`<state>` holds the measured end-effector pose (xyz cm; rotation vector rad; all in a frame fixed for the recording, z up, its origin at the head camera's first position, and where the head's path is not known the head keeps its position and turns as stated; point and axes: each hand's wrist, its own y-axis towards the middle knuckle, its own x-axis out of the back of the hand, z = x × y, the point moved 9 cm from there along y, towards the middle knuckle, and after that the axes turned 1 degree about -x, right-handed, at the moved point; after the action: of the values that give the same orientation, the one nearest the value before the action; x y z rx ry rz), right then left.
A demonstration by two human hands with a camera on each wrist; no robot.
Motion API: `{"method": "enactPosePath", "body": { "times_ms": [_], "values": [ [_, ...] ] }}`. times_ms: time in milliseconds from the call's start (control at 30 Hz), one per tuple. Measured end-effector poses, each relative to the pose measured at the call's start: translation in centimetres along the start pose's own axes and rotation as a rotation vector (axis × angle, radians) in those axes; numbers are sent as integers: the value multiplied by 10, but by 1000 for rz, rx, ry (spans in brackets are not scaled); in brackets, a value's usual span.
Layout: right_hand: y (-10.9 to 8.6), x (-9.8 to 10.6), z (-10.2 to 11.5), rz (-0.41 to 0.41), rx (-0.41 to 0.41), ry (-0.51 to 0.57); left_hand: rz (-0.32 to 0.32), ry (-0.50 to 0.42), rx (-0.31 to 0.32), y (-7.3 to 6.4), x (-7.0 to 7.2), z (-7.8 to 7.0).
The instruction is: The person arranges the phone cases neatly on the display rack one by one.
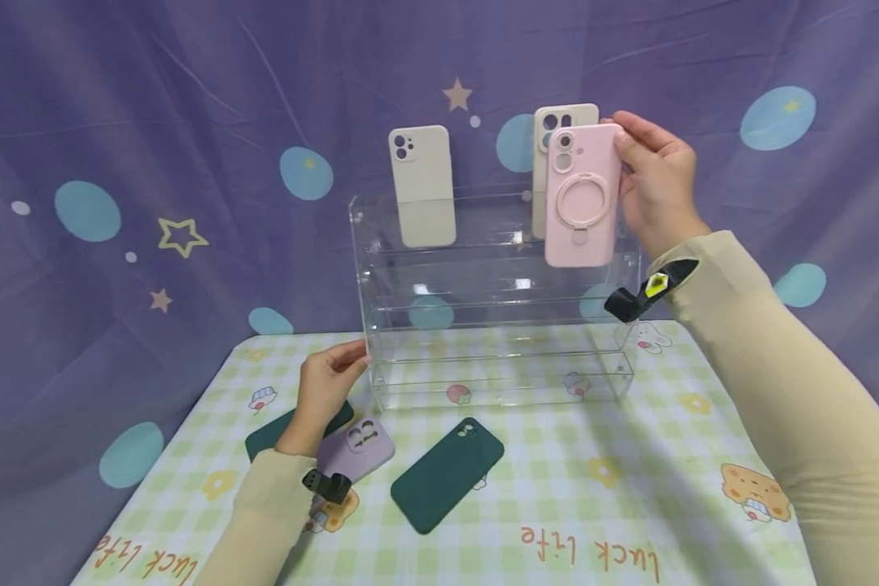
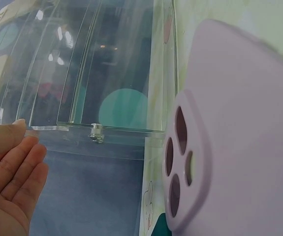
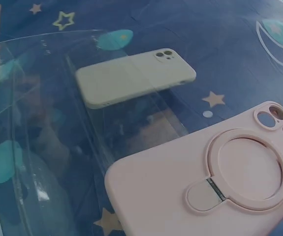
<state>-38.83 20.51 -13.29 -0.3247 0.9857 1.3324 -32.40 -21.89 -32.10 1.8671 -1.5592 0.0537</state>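
Right hand [image 1: 658, 185] pinches pink phone case [image 1: 583, 199] by upper right edge; case left of hand. Left hand [image 1: 328, 384] pinches clear rack [image 1: 483, 306].

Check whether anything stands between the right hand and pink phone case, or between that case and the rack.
Nothing visible: the right hand pinches the pink phone case before the acrylic rack; a cream phone case stands behind.
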Motion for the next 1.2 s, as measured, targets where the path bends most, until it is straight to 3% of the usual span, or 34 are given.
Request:
{"method": "enactPosePath", "body": {
  "times_ms": [400, 667, 900, 1200],
  "values": [
    [19, 10, 1, -77, 63, 97, 5, -2, 5, 0, -2, 0],
    [17, 10, -4, -39, 119, 97, 2, 5, -7, -2, -2, 1],
    [19, 6, -5, 4, 162, 75, -6, -1, -8, 0, 0, 2],
    [12, 22, -21, -24, 146, -19, 1, -8, -1, -2, -1, 3]
  ]
}}
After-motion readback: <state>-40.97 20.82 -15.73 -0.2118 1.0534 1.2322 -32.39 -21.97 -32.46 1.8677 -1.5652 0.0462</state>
